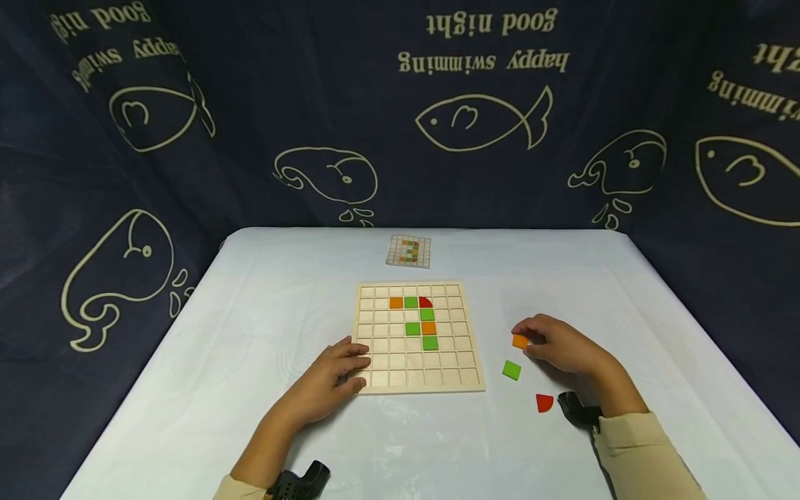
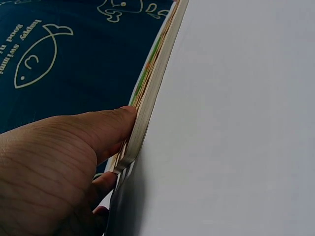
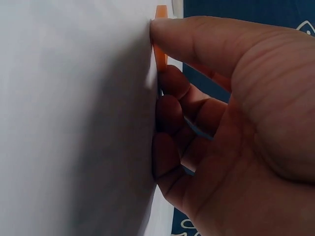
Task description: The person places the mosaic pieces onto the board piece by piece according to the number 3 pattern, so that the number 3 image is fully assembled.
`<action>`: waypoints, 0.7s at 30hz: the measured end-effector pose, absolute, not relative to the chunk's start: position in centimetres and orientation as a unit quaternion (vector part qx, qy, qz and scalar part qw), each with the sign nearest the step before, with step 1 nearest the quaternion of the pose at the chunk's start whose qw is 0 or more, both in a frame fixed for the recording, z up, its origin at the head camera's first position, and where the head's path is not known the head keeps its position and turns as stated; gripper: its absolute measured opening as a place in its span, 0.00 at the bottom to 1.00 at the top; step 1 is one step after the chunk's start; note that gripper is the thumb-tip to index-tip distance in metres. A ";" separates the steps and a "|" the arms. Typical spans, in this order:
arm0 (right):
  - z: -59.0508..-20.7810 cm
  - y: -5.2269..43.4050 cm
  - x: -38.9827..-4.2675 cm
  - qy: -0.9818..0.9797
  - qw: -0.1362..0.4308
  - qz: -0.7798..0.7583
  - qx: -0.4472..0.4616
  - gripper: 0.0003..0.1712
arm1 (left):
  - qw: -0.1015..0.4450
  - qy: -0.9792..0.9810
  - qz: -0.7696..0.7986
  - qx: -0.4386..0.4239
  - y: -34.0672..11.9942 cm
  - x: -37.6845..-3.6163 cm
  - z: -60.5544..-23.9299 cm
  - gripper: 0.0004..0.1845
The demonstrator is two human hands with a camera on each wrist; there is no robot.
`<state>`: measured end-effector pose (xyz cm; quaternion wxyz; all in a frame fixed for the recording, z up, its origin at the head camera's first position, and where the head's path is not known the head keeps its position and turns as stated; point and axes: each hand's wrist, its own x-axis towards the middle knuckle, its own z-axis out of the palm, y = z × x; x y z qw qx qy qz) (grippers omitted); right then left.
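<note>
Your right hand (image 1: 559, 344) pinches the orange tile (image 1: 520, 341) on the surface (image 1: 262, 305), right of the board (image 1: 417, 337); your fingers hide most of the tile. Your left hand (image 1: 331, 378) lies flat, fingers relaxed, on the board's left edge.

pattern card (image 1: 409, 251): too small to read | orange tile (image 3: 161, 49): mostly hidden by right hand (image 3: 231, 123)
</note>
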<state>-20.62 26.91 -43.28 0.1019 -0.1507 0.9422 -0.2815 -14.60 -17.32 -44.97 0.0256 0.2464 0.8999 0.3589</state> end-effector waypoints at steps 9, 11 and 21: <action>-43.1 26.7 -20.5 0.941 0.100 -0.285 -0.155 0.16 | 0.031 0.900 0.361 0.244 -17.3 -14.6 -45.0 0.19; -43.0 26.6 -20.5 0.942 0.100 -0.284 -0.150 0.16 | 0.031 0.899 0.363 0.244 -17.3 -14.6 -45.0 0.19; -42.7 26.6 -20.5 0.937 0.107 -0.295 -0.155 0.16 | 0.030 0.900 0.360 0.244 -17.4 -14.6 -45.2 0.19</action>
